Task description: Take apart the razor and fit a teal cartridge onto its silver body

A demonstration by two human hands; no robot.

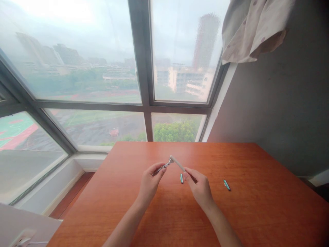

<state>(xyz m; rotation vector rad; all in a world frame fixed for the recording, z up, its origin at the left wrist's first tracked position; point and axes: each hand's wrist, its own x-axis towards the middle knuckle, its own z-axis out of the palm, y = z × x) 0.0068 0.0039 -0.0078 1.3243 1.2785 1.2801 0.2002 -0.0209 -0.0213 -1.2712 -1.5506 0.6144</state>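
Observation:
My left hand [154, 175] is closed on a silver razor handle [166, 165], which points up and to the right. Between the fingers of my right hand [196, 181] is a thin, pale stick [178, 163], slanting up to the left. Its far tip meets the head end of the razor handle; I cannot make out what kind of tool it is. A green and black razor cartridge [181, 178] lies on the table just left of my right fingers. Another razor cartridge [226, 185] rests farther right, apart from both hands.
Both hands are above a reddish-brown wooden table [257, 212]. Behind its far edge stand large windows with a grey frame [146, 109]. A cloth curtain [257, 31] hangs at the upper right beside a grey wall [288, 99]. A socket with a white cord [24, 238] is at lower left.

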